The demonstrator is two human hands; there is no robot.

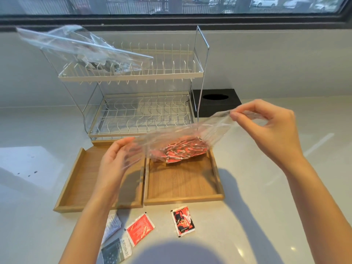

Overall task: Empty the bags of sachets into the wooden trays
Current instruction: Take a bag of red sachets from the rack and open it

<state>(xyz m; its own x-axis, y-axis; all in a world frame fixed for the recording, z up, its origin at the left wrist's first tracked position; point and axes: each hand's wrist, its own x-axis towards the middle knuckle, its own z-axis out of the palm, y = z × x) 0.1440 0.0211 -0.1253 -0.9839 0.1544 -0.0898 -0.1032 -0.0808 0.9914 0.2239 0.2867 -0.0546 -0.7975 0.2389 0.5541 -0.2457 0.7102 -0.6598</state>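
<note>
Two wooden trays lie side by side on the white counter, the left tray (76, 180) bare and the right tray (182, 183) under a clear plastic bag (182, 134). Red sachets (184, 150) are bunched inside the bag at the tray's far end. My left hand (116, 161) holds the bag's near left edge with its fingers curled round the plastic. My right hand (266, 128) pinches the bag's right corner and lifts it higher. A second clear bag (82, 48) with dark sachets lies on the upper tier of the dish rack.
A white two-tier dish rack (141, 103) stands behind the trays, with a black tissue box (215, 101) to its right. Several loose sachets lie in front of the trays: red ones (140, 229) (183, 220) and grey-white ones (112, 225) (116, 250).
</note>
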